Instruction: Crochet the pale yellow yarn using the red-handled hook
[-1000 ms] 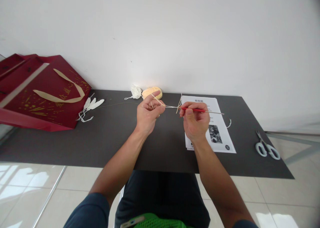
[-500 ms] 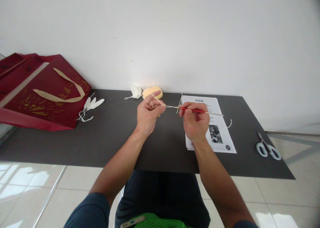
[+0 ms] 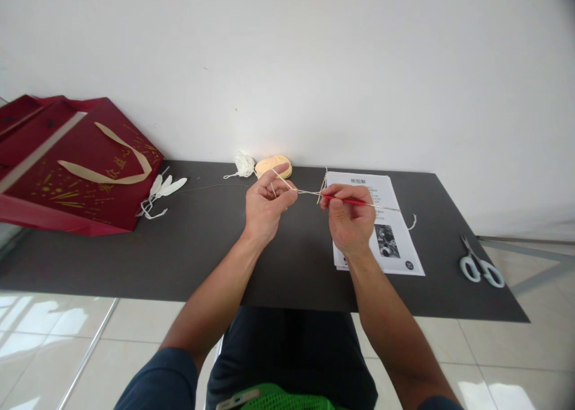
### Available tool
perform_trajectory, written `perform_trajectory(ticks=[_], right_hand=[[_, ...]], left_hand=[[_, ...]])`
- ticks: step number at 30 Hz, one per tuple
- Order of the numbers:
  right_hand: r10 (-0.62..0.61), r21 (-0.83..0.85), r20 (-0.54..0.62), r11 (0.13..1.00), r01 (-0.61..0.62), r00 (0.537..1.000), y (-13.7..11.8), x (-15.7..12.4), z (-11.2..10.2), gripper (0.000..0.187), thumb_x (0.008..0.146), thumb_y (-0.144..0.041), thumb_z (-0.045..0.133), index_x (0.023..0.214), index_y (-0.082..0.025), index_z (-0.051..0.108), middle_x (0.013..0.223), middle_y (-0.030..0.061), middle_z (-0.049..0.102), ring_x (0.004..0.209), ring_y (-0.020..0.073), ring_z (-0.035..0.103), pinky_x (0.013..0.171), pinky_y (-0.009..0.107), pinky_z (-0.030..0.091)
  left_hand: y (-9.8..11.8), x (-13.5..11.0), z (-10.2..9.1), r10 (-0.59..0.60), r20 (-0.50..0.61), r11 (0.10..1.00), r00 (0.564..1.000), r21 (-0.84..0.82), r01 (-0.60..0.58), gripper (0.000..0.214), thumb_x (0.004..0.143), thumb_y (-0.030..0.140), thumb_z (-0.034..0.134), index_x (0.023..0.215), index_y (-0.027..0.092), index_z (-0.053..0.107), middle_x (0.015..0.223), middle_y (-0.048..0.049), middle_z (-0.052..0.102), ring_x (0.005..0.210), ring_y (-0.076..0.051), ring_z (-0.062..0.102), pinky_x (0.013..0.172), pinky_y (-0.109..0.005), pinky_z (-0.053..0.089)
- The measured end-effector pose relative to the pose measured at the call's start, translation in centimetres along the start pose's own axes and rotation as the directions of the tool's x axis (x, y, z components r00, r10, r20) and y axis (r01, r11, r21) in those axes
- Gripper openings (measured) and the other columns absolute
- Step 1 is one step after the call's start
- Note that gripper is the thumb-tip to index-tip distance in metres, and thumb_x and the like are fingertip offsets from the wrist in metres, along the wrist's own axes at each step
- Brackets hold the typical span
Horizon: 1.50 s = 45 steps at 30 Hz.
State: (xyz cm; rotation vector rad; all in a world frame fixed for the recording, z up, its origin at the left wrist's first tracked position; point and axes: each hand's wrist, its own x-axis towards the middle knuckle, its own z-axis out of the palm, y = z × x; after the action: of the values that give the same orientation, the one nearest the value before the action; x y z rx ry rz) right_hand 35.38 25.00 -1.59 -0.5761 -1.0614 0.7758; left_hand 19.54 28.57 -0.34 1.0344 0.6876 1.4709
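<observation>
Pale yarn (image 3: 309, 192) stretches between my two hands above the dark table. My left hand (image 3: 266, 208) pinches it between thumb and finger, and one strand runs up over the raised index finger. My right hand (image 3: 351, 218) grips a crochet hook (image 3: 349, 201) with a red handle, its metal shaft pointing right over the printed sheets. Where the yarn meets the hook's left end is too small to make out. A yellow yarn ball (image 3: 275, 165) lies behind my left hand, beside a smaller white yarn ball (image 3: 245, 165).
Printed sheets (image 3: 406, 248) lie under and beyond my right hand. Scissors (image 3: 481, 266) rest near the right edge of the table (image 3: 202, 272). At the left, white leaf-shaped pieces (image 3: 166, 187) with strings lie by a red paper bag (image 3: 112, 176). A white wall stands behind.
My right hand and the crochet hook have shifted very slightly to the left. My left hand keeps its pinch on the yarn, almost unmoved.
</observation>
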Motion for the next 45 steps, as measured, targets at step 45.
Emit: perform_trajectory(ticks=[45], right_hand=[[0.297, 0.177, -0.066, 0.943, -0.282, 0.953, -0.6, 0.4, 1.0, 0.019, 0.089, -0.036, 0.081, 0.093, -0.027, 0.065, 0.094, -0.004, 0.078, 0.069, 0.0075, 0.069, 0.061, 0.02, 0.057]], left_hand=[[0.4, -0.8, 0.7, 0.133, -0.065, 0.99, 0.989, 0.047, -0.13, 0.073, 0.072, 0.023, 0.093, 0.14, 0.022, 0.064, 0.082, 0.0018, 0.077, 0.065, -0.007, 0.065, 0.064, -0.021, 0.049]])
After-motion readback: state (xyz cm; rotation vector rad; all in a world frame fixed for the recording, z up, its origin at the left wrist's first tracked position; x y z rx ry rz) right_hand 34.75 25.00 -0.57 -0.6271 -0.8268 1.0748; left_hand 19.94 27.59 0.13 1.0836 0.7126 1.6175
